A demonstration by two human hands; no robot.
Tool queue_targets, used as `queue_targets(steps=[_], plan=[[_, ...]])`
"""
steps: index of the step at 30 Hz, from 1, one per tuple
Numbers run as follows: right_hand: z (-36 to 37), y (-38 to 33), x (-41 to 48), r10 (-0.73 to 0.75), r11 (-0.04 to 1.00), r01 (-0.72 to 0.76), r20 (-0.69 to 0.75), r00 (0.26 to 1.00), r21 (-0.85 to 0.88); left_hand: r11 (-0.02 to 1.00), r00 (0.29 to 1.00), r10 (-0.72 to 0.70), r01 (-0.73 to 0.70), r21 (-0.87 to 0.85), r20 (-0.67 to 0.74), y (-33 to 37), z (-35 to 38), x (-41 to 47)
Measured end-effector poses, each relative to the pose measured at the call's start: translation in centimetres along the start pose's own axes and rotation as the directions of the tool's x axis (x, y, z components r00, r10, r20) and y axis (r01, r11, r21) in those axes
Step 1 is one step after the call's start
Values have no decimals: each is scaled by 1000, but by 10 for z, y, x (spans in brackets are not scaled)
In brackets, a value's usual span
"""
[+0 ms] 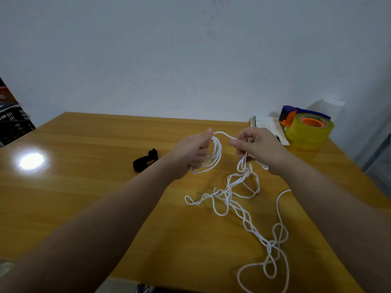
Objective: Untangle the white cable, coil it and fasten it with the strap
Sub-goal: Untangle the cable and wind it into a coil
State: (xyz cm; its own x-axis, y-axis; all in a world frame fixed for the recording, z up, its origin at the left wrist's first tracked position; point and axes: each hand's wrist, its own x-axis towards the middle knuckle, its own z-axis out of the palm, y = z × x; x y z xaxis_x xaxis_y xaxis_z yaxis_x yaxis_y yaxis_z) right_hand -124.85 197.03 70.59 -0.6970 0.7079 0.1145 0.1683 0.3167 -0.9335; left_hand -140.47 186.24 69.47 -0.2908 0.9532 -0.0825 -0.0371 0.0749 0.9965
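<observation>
Both hands, left hand (193,152) and right hand (257,148), grip white cable (232,206).

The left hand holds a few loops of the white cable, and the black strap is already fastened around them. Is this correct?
Not quite. The left hand does hold loops of the white cable, but the black strap lies on the table, apart from them; the head view shows it.
</observation>
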Motion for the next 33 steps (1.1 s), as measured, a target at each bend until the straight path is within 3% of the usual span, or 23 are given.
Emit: queue_targets(steps=[4, 7, 9, 14, 18, 20, 23, 25, 26, 28, 30, 32, 33], plan=[[6, 6, -3, 134, 927, -159, 95, 986, 340, 948, 999, 27, -35, -316, -30, 9, 2, -2], [6, 10, -6, 154, 939, -198, 170, 973, 283, 894, 999, 34, -43, -446, -27, 8, -4, -2], [9, 12, -6, 138, 951, -171, 143, 980, 258, 873, 999, 41, -42, -486, -12, 9, -4, -4], [13, 15, -3, 108, 978, -78, -148, 983, 196, 865, 998, 45, -15, -501, 48, 11, 2, -11], [13, 23, 2, 63, 994, -25, -385, 921, 103, 879, 996, 55, -12, -477, 75, 9, 4, -12], [8, 27, 0, 50, 988, 3, -350, 935, 151, 818, 995, 98, -87, -568, -10, 12, 0, -7], [6, 35, -7, -31, 994, 47, -163, 986, 95, 630, 974, 119, -223, -744, -192, 19, -15, 3], [9, 42, -9, 1, 994, 21, -204, 979, 107, 589, 967, 109, -250, -769, -230, 19, -18, 8], [11, 46, -7, 62, 977, -6, -257, 964, 213, 598, 968, 97, -243, -764, -232, 17, -17, 10], [13, 41, -3, 188, 797, 7, -259, 947, 604, 618, 971, 65, -220, -755, -230, 9, -10, 13], [14, 29, -1, 135, 466, 88, -169, 976, 880, 642, 970, 19, -199, -741, -244, 0, -3, 16], [18, 18, -1, 23, 188, 115, -121, 992, 975, 666, 965, -22, -181, -723, -262, -9, -2, 19], [20, 15, -2, 8, 135, 126, -128, 992, 983, 672, 963, -38, -172, -720, -266, -13, -3, 21]])
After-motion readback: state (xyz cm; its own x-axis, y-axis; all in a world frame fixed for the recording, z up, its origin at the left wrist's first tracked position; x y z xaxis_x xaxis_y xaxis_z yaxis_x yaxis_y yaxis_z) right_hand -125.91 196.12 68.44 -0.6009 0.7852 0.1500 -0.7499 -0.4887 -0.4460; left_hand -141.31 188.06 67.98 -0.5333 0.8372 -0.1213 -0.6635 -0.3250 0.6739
